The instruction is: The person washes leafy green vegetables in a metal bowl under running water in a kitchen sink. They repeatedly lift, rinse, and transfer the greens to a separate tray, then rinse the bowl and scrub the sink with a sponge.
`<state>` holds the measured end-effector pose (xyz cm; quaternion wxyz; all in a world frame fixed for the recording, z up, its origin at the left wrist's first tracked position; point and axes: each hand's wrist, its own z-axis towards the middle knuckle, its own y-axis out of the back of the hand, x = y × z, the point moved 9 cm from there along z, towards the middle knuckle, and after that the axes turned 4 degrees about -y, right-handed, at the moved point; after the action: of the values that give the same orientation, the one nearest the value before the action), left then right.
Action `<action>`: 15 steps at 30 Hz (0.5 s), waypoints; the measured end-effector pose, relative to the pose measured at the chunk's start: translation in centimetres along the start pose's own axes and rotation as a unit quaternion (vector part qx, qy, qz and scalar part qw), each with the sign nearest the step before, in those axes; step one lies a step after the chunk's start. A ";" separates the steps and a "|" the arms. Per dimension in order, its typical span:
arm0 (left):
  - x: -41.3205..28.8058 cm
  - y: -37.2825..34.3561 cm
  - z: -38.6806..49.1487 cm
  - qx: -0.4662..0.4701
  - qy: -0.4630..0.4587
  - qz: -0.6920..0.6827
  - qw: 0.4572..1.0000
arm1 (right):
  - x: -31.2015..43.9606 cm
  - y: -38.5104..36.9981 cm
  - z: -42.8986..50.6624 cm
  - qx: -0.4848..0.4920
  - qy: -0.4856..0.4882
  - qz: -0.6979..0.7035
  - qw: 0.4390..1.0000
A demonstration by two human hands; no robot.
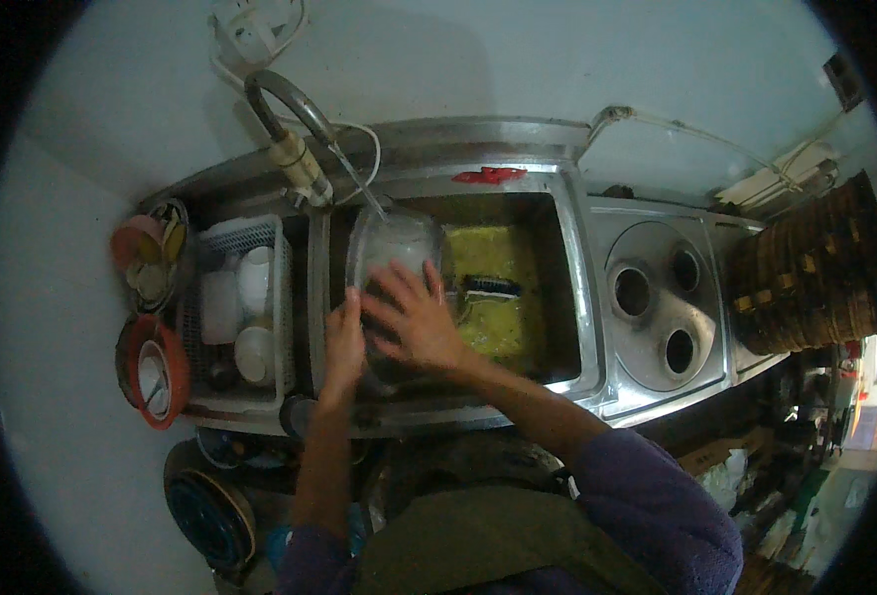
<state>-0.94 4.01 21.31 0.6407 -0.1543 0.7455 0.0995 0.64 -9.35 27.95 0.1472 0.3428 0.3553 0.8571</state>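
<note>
Inside a stainless-steel sink (591, 297), a clear tub (432, 232) stands under the tap (297, 104). Water runs from the spout into its far end. My left hand (344, 338) grips the tub's left edge, thumb up. Over the tub's middle, my right hand (422, 323) has its fingers spread and holds nothing visible; whether it touches the tub's inside is unclear. A brush with dark bristles (492, 286) lies to the right of the tub. Around it, the sink's bottom looks yellow-green and wet.
To the left sits a white plastic basket (286, 297) with white containers. Orange bowls (178, 379) stand beside it. A red item (490, 175) lies on the sink's back ledge. Rightward are a steel steamer top with three holes (658, 312) and stacked bamboo steamers (810, 268).
</note>
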 end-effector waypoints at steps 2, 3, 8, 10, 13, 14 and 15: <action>2.7 0.9 0.5 -0.081 0.074 -0.125 0.986 | 1.9 -0.1 -2.8 0.000 0.066 -0.010 0.998; 3.7 1.1 0.7 -0.107 0.094 -0.195 0.970 | 1.2 -0.3 -3.9 0.014 0.041 -0.014 0.999; 5.7 1.5 -0.3 -0.109 0.139 -0.380 0.908 | -8.2 1.3 -9.6 -0.026 -0.160 0.026 0.986; 5.4 1.8 -0.9 -0.087 0.126 -0.372 0.915 | -14.2 0.9 -11.7 -0.166 -0.307 0.304 0.887; 5.8 2.9 -1.3 -0.096 0.145 -0.368 0.913 | -20.8 -3.2 -11.6 -0.116 -0.424 0.437 0.784; 6.0 3.4 -1.3 -0.099 0.154 -0.368 0.912 | -22.6 -4.4 -11.2 -0.095 -0.459 0.480 0.741; 5.9 3.8 -1.0 -0.084 0.148 -0.351 0.921 | -24.2 -5.5 -10.5 -0.075 -0.491 0.520 0.695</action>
<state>-4.04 6.59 15.47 0.5014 -0.4724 0.7189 -0.0935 10.88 -22.82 6.96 -0.1433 0.8325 -0.0677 0.5309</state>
